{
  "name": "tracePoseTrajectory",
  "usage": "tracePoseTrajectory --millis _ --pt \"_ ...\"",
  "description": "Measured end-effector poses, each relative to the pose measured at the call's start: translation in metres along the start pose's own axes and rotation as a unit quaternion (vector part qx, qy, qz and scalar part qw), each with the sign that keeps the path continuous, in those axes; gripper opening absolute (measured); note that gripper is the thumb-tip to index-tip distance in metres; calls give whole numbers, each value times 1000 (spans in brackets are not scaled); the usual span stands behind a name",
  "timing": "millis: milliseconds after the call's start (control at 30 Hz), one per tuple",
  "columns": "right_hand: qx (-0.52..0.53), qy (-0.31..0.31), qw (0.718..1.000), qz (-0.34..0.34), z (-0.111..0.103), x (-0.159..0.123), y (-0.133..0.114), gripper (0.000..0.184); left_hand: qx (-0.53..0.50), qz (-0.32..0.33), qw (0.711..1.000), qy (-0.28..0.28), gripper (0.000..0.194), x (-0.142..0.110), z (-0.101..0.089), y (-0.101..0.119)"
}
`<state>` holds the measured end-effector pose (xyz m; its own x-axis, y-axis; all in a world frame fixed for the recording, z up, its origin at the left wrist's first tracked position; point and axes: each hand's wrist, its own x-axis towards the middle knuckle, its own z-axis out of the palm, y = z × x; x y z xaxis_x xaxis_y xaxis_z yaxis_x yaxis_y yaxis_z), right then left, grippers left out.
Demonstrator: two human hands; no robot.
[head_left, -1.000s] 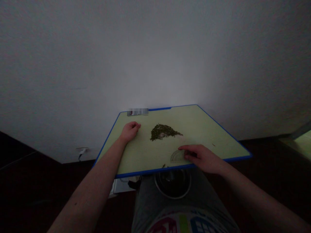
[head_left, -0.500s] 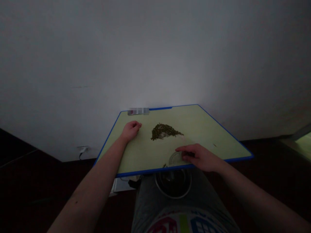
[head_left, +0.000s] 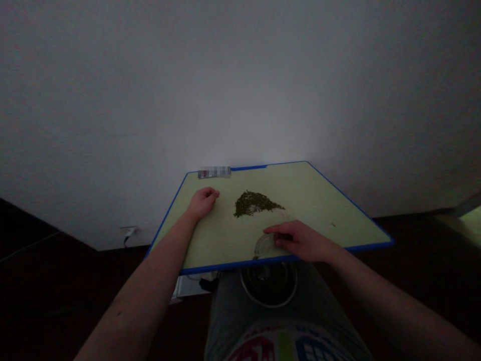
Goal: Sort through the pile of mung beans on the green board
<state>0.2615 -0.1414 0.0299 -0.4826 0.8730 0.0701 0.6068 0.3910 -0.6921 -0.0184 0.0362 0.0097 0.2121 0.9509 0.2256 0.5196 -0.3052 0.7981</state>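
Note:
My right hand (head_left: 298,240) grips a clear plastic protractor (head_left: 263,244) flat against the pale board, near its front edge. The curved side of the protractor faces left and touches a few small dark grains (head_left: 256,257). My left hand (head_left: 203,201) rests on the left part of the board with its fingers curled; whether anything is inside them is hidden. Between and beyond the hands lies a loose pile of small greenish-brown grains (head_left: 252,203). Below the front edge, a round metal bowl (head_left: 269,304) sits on my lap, its inside dark.
The blue-edged board (head_left: 319,190) reaches back to a plain wall (head_left: 240,90). A blurred-out strip (head_left: 214,172) lies at its back left. One dark sliver (head_left: 333,224) is on the right side. A plug (head_left: 130,231) sits in the wall at left.
My right hand has slid the protractor a little to the left along the front edge, up to the few grains there. My left hand and the pile look unchanged.

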Motion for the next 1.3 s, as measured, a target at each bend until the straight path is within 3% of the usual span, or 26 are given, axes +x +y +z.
tracePoseTrajectory --millis 533,733,900,1300 --pt "26 3 1000 9 -4 -16 9 39 -16 -1 1000 -3 29 1 2 -3" --pt "-14 31 999 7 -2 6 5 40 -1 10 1000 -3 28 2 1 -3" --pt "-22 6 1000 -6 5 23 -4 41 -4 6 1000 -4 28 3 1 -5" --pt "15 -18 1000 10 5 5 -4 40 2 4 1000 2 28 0 0 2"
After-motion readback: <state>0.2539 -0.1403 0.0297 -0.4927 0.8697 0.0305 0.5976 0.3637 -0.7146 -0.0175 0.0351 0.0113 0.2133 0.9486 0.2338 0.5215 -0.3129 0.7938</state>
